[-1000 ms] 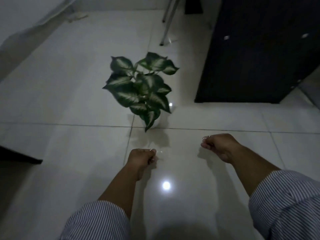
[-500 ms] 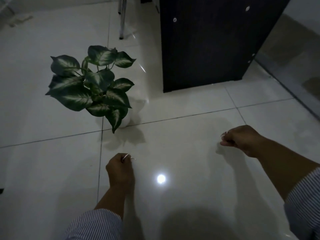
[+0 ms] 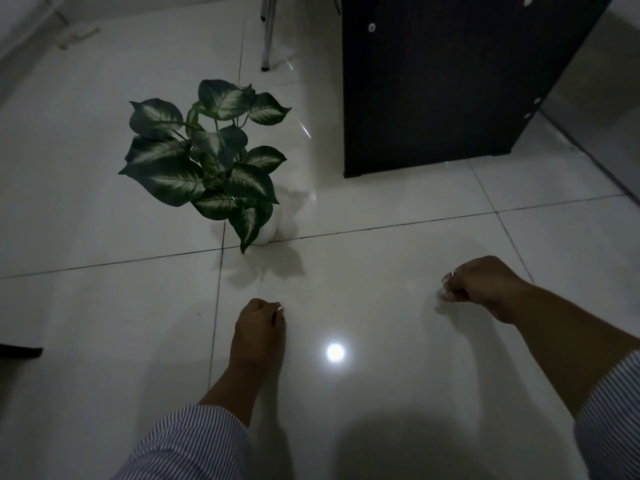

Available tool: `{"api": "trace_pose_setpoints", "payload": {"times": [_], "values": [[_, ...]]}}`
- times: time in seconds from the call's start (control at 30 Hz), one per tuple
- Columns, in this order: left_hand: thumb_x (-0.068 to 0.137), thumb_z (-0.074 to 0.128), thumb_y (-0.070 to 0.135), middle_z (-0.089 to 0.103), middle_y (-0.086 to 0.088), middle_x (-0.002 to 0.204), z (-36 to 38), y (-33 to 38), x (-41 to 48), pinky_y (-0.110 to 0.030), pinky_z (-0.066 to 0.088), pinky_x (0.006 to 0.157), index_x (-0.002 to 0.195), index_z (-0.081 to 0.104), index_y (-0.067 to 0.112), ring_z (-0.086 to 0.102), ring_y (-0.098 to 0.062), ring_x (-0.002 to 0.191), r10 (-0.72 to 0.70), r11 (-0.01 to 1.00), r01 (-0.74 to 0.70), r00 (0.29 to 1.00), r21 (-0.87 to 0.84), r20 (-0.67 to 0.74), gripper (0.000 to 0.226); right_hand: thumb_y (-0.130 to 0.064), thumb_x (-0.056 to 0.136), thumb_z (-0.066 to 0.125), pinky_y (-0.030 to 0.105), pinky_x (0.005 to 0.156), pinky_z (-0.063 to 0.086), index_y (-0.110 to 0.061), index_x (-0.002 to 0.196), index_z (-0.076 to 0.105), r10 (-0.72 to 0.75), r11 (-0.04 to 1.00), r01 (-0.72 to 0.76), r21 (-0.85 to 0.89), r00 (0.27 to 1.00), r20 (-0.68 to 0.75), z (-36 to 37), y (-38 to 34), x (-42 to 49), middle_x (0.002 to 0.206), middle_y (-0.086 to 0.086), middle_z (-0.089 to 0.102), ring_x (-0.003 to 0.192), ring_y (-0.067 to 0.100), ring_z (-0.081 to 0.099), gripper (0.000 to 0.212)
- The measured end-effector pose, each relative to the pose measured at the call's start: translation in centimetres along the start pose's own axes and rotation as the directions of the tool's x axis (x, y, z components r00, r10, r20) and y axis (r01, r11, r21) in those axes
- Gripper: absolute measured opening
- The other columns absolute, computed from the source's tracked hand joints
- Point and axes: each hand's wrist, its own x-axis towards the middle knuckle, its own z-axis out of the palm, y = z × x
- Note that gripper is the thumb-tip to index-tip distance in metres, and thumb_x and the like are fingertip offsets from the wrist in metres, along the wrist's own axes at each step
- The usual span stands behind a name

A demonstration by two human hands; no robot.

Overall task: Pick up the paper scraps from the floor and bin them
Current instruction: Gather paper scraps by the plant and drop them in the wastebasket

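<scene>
My left hand (image 3: 259, 327) is closed in a fist low over the pale tiled floor (image 3: 381, 271), and a thin white paper scrap (image 3: 279, 309) peeks out at its fingertips. To the right, my right hand (image 3: 483, 282) is also fisted, with small white paper scraps (image 3: 447, 279) showing between its fingers. Both fists hover just this side of the tile joint. No loose scraps show on the floor in this dim light, and no bin is in view.
A leafy green plant (image 3: 207, 168) in a white pot (image 3: 268, 232) stands ahead of my left hand. A dark cabinet (image 3: 443, 81) rises at the back right. A metal chair leg (image 3: 266, 36) stands beyond the plant. A dark edge (image 3: 19, 351) juts in at left.
My view has swung, so the plant and cabinet sit differently in frame. Both hands stay fisted on their scraps and have kept roughly the same spacing.
</scene>
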Motion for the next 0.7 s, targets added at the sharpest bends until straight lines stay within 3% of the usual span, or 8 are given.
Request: {"api": "trace_pose_setpoints", "payload": {"times": [0.2, 0.47, 0.6, 0.7], "values": [[0.092, 0.061, 0.018, 0.063, -0.011, 0.100, 0.1, 0.4, -0.8, -0.023, 0.040, 0.078, 0.105, 0.072, 0.004, 0.060, -0.021, 0.086, -0.009, 0.997, 0.010, 1.000, -0.073, 0.002, 0.022, 0.019, 0.076, 0.064, 0.034, 0.065, 0.061, 0.019, 0.090, 0.064, 0.006, 1.000, -0.006, -0.003, 1.000, 0.028, 0.6, -0.1, -0.2, 0.089, 0.025, 0.066, 0.072, 0.035, 0.068, 0.014], [0.094, 0.055, 0.009, 0.063, -0.014, 0.096, 0.5, 0.0, 0.1, -0.027, 0.039, 0.074, 0.097, 0.066, 0.002, 0.057, -0.028, 0.090, 0.055, 0.997, -0.058, 0.997, 0.047, 0.056, 0.014, 0.019, 0.075, 0.067, 0.039, 0.078, 0.059, 0.015, 0.080, 0.065, 0.005, 0.999, -0.004, -0.039, 1.000, 0.021, 0.7, 0.2, 0.2, 0.093, 0.026, 0.067, 0.081, 0.038, 0.069, 0.007], [0.096, 0.050, 0.012, 0.059, -0.016, 0.097, 0.4, -0.1, 0.9, -0.030, 0.038, 0.075, 0.099, 0.060, -0.001, 0.055, -0.030, 0.091, 0.076, 0.988, -0.096, 0.984, 0.122, 0.159, 0.017, 0.019, 0.075, 0.065, 0.033, 0.063, 0.059, 0.017, 0.083, 0.065, 0.019, 0.999, -0.019, -0.027, 1.000, 0.009, 0.2, 0.5, 0.5, 0.093, 0.029, 0.068, 0.075, 0.037, 0.069, 0.008], [0.095, 0.051, 0.012, 0.057, -0.009, 0.086, -0.3, -0.2, 1.2, -0.026, 0.037, 0.066, 0.091, 0.060, 0.001, 0.057, -0.027, 0.082, -0.060, 0.998, 0.062, 0.994, -0.021, 0.090, 0.015, 0.019, 0.075, 0.065, 0.033, 0.061, 0.059, 0.019, 0.088, 0.064, 0.023, 1.000, -0.023, -0.021, 1.000, 0.013, 0.2, 0.5, 0.7, 0.096, 0.031, 0.068, 0.076, 0.038, 0.070, 0.013]]}}
